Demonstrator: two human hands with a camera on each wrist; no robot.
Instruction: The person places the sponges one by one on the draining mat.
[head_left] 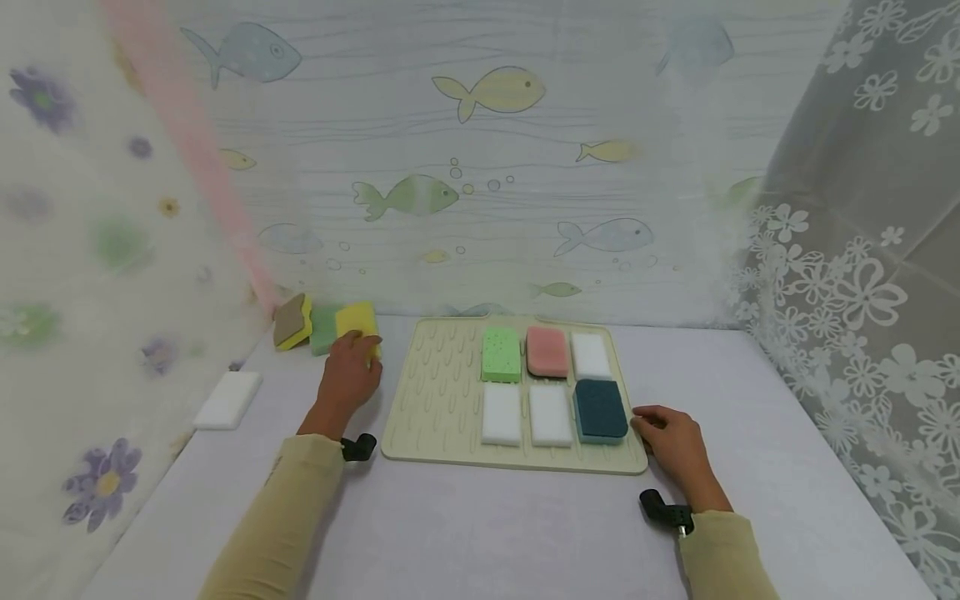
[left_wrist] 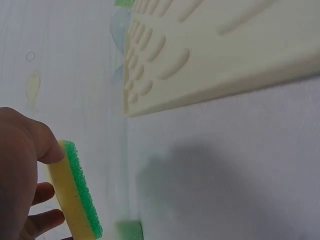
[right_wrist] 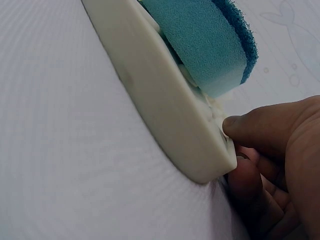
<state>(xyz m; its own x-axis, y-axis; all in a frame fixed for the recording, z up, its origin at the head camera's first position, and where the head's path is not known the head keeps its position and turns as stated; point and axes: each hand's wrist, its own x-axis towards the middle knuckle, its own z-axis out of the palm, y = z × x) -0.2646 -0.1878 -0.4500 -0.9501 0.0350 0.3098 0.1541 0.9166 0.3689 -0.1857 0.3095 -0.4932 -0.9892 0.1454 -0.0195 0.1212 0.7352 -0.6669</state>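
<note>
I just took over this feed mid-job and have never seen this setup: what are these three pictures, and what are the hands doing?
No machine here: a person works with bare hands. The wide picture comes from a head camera; the two close-ups come from cameras on each wrist. On the table lies a beige ridged mat carrying six sponges, among them a dark teal sponge. The left hand grips a yellow sponge with a green scrub side, beside more sponges by the wall. The right hand pinches the mat's near right corner. A white sponge lies apart at left.
</note>
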